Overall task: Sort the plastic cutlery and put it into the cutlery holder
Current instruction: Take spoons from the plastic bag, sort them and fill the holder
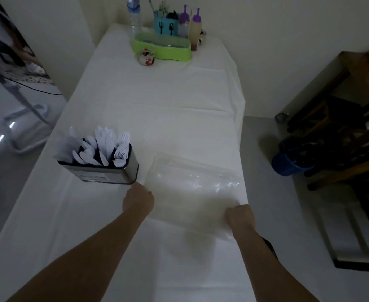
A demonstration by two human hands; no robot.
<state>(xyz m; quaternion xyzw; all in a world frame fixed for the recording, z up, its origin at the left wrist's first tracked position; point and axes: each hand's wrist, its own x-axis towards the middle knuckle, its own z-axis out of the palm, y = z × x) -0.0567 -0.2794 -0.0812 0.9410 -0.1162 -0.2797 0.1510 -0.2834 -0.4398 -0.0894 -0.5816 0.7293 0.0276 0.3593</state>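
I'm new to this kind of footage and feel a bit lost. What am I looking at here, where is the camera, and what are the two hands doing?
There is no machine here: a person works with bare hands, and the single picture comes from a wide-angle camera worn on their head, looking forward and down.

Both arms reach over a table with a white cloth. The left hand and the right hand each grip an edge of a clear plastic bag, which lies flat and looks empty.

Beside the left hand stands a metal cutlery holder filled with white plastic cutlery, so the sorting seems done.

At the far end sit a green tray, a water bottle, a blue utensil caddy and two purple-capped bottles.
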